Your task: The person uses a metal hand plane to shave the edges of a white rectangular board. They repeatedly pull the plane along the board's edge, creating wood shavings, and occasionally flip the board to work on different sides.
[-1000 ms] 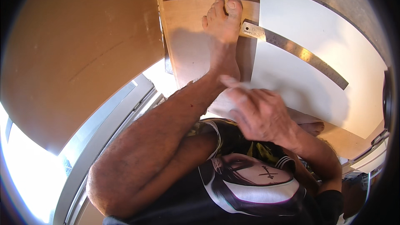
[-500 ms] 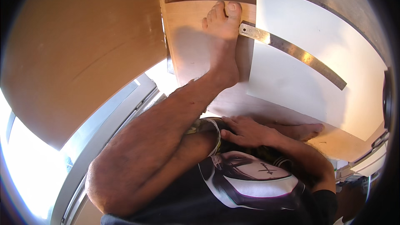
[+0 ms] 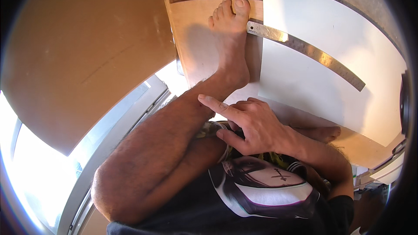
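A person's right hand (image 3: pixel 254 126) rests loosely curled against the raised shin, index finger extended, pinching nothing; the left hand is out of sight, and a second foot (image 3: pixel 322 132) shows only in part behind the wrist; a long steel ruler (image 3: pixel 305 52), dull grey with worn edges, lies slanted across a white sheet (image 3: pixel 339 30), its near end touching the bare foot (image 3: pixel 230 39) planted on a brown board (image 3: pixel 191 30).

Bare legs and feet, dark shorts, black shirt with a white-and-grey graphic print, short black sleeve.
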{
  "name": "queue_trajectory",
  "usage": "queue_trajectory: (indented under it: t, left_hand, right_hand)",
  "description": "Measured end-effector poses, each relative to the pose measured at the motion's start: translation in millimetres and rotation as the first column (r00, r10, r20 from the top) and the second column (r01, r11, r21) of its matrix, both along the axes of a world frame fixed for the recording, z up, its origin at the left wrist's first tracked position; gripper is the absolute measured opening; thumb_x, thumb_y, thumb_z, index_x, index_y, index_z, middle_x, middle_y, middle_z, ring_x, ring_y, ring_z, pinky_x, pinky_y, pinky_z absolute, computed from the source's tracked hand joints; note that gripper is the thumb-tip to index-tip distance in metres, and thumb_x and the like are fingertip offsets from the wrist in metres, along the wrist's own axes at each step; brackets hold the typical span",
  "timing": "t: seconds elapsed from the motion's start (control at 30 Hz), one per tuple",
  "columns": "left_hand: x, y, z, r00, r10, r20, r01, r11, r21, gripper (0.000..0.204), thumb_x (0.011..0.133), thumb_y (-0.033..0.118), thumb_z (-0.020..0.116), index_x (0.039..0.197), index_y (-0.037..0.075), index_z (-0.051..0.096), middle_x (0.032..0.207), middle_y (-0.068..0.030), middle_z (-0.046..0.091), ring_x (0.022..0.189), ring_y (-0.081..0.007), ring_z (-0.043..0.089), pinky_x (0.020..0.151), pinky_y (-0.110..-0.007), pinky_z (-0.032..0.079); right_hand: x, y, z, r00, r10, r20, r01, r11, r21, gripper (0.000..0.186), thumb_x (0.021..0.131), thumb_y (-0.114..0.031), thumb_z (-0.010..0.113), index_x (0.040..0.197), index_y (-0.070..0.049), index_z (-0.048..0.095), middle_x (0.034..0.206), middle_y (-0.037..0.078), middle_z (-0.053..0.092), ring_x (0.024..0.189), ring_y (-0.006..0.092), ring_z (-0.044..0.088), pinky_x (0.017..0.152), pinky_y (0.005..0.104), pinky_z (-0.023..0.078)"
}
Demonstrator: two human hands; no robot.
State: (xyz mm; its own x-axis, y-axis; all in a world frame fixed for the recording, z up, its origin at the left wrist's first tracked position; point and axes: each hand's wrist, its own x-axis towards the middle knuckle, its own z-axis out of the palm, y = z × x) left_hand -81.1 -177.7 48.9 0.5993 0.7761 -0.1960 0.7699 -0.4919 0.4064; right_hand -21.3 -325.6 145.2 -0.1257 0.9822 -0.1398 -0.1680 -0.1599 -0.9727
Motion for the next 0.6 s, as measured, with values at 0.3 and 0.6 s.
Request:
queue_trajectory:
  t: [0.3,0.6]
  left_hand:
    - [-3,4,-6,0.990,-0.118,-0.079,0.122,0.992,0.041,0.053,0.087,-0.005,0.068,0.133,0.010,0.047,0.120,-0.0167,0.055,0.118,-0.0361,0.056,0.099,-0.045,0.045]
    - [-24,24,-70,0.999,0.024,-0.044,-0.019,0.995,0.096,0.042,0.109,0.048,0.047,0.141,0.023,0.054,0.143,-0.0154,0.058,0.129,-0.0364,0.053,0.111,-0.048,0.037]
  right_hand:
    - [2,0,-4,0.980,0.064,0.190,-0.083,0.992,0.096,0.079,0.085,-0.019,0.076,0.160,-0.017,0.050,0.066,0.005,0.066,0.060,0.0247,0.064,0.066,0.0397,0.045]
    - [34,-16,-24,0.510,-0.297,-0.807,-0.145,0.895,-0.422,0.046,0.096,-0.010,0.058,0.140,0.002,0.056,0.071,0.001,0.059,0.063,0.0104,0.054,0.066,0.0251,0.042]
